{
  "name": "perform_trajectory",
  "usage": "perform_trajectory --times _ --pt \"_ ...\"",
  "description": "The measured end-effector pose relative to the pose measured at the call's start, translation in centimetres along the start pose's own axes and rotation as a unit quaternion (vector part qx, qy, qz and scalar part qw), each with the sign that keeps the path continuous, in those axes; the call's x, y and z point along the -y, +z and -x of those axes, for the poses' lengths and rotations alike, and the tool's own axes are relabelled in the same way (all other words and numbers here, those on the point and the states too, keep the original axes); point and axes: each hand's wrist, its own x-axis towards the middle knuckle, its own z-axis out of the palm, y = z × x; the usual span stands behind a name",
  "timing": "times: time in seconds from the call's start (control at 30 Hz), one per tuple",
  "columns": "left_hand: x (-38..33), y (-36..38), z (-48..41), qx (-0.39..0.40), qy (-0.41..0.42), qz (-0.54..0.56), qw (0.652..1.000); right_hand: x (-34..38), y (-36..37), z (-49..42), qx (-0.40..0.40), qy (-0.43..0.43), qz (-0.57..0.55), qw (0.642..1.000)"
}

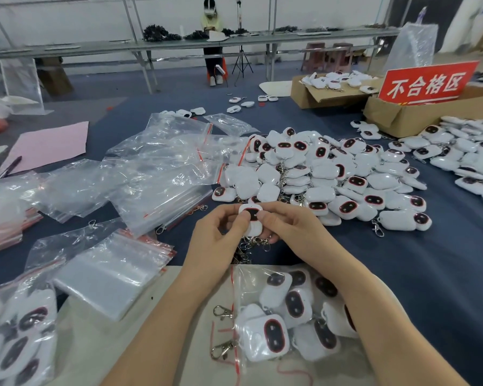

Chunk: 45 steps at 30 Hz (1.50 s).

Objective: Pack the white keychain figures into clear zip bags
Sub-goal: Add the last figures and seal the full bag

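Observation:
My left hand (218, 235) and my right hand (287, 227) hold one white keychain figure (252, 218) between them, thumbs pinching its dark red-rimmed face, above the table's near edge. Metal chains and clasps (258, 243) hang below it from my right fingers. A large heap of white figures (332, 174) lies just beyond my hands. A clear zip bag holding several figures (285, 313) lies open-ended between my forearms. Empty clear zip bags (151, 168) spread to the left, with a flat stack (109, 271) nearer me.
A filled bag (20, 335) sits at the bottom left. Cardboard boxes (332, 93) and a red sign (427, 83) stand at the far right beside more figures (469, 154). A pink sheet (48, 146) and pen (10, 167) lie left. A seated person (213, 37) works at a distant bench.

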Motion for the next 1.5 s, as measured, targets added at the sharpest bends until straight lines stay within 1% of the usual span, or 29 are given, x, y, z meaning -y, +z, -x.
perform_trajectory --times 0.37,0.63,1.1,1.5 --pt "0.3 -0.3 -0.1 0.017 -0.004 -0.001 1.0 0.3 -0.1 0.0 -0.016 0.023 -0.012 1.0" --pt "0.3 -0.2 -0.2 0.012 -0.004 -0.001 1.0 0.6 -0.1 0.0 -0.026 0.045 -0.003 0.999" --pt "0.3 -0.3 -0.3 0.02 0.001 -0.03 0.999 0.7 -0.1 0.3 -0.023 0.044 0.006 0.999" --pt "0.0 -0.2 0.0 0.026 0.002 -0.017 1.0 1.3 0.0 0.3 -0.039 0.059 0.009 0.997"
